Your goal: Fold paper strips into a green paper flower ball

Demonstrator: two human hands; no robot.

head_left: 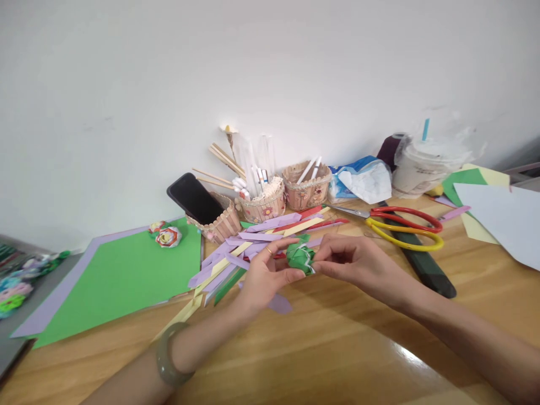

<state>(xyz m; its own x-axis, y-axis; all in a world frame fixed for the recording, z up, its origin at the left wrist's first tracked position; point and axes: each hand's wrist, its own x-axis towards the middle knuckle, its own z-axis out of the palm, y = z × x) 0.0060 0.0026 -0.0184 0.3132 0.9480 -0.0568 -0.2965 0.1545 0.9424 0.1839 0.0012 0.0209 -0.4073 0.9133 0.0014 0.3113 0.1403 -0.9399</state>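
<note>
- The left hand (pixel 262 275) is holding the green paper ball (pixel 299 256) in its grip, thumb below and fingers above.
- The right hand (pixel 358 260) is pinching the ball's right side between thumb and fingers.
- The green paper ball is sitting between both hands, above the table (pixel 329 349), and is showing some white along its folds.
- Paper strips (pixel 223 262) in purple, yellow, red and green are lying in a loose pile just behind and beside the left hand.
- The scissors (pixel 405 228), with red and yellow handles, are lying behind the right hand, across a dark flat bar (pixel 428 273).
- A phone (pixel 196 198) is leaning in the leftmost of three small baskets by the wall.
- Two paper flowers (pixel 168 236) are resting on the green sheet (pixel 126 278) at the left.
- A lidded cup (pixel 422 169) is standing at the right, near a tissue pack (pixel 358 179).
</note>
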